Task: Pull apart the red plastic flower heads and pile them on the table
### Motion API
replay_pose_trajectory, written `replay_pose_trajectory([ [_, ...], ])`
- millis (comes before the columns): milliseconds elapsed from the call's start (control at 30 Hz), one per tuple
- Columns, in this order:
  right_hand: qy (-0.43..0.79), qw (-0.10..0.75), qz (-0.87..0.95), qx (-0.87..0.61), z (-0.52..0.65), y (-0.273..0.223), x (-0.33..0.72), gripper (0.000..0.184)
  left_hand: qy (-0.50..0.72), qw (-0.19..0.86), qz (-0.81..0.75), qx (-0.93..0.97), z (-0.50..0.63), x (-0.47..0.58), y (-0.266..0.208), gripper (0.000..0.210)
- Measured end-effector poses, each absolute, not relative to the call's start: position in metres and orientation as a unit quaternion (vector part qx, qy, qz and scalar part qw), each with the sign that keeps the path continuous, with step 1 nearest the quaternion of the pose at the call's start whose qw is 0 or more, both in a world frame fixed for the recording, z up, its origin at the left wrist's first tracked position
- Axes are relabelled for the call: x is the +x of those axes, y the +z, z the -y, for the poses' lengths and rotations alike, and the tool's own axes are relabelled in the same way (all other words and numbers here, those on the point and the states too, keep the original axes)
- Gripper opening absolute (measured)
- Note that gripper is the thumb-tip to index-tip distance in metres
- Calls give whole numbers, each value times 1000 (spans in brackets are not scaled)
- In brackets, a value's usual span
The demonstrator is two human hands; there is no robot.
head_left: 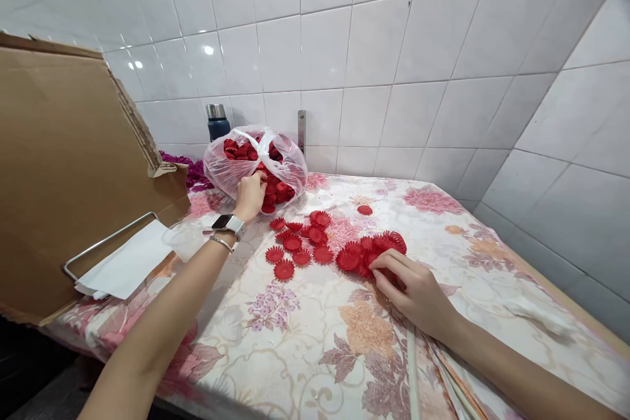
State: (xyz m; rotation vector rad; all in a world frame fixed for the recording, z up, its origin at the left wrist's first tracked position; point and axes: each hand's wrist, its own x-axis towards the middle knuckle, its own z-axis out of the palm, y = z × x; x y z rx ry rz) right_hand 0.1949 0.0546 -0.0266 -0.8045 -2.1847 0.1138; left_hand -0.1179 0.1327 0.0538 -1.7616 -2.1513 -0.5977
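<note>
My left hand, with a watch and a bracelet on its wrist, reaches to the front of a clear plastic bag full of red flower-shaped pieces. Its fingers are bent together at the bag's opening, and what they grip is hidden. My right hand pinches at the near side of a heap of red flower pieces, thumb and forefinger closed against one of them. Between the two hands lie several loose red flower pieces, flat on the floral tablecloth. A single red piece sits farther back.
On the left stands a large cardboard box, with white paper and a clear plastic cup beside it. A dark blue bottle and purple tinsel are behind the bag. Tiled walls bound the table.
</note>
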Motion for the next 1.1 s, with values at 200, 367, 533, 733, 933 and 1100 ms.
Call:
replay_pose_trajectory([
  [200,54,391,861,-322,-54,-25,194,16,-190,170,733,-630,-128,-115,55,28],
  [367,56,390,859,-327,-55,-26,196,16,-193,187,719,-641,-128,-107,56,29],
  [533,56,390,859,-327,-54,-24,195,15,-221,168,731,-623,-137,-104,49,31],
  [733,61,395,857,-326,-54,-21,195,15,-315,97,724,-606,-128,-85,55,30],
  [933,75,414,846,-327,-53,-21,195,15,-418,-139,603,-665,-83,-22,48,22],
  [1100,91,442,819,-353,-51,-19,196,7,-435,-362,480,-670,-51,16,17,14],
])
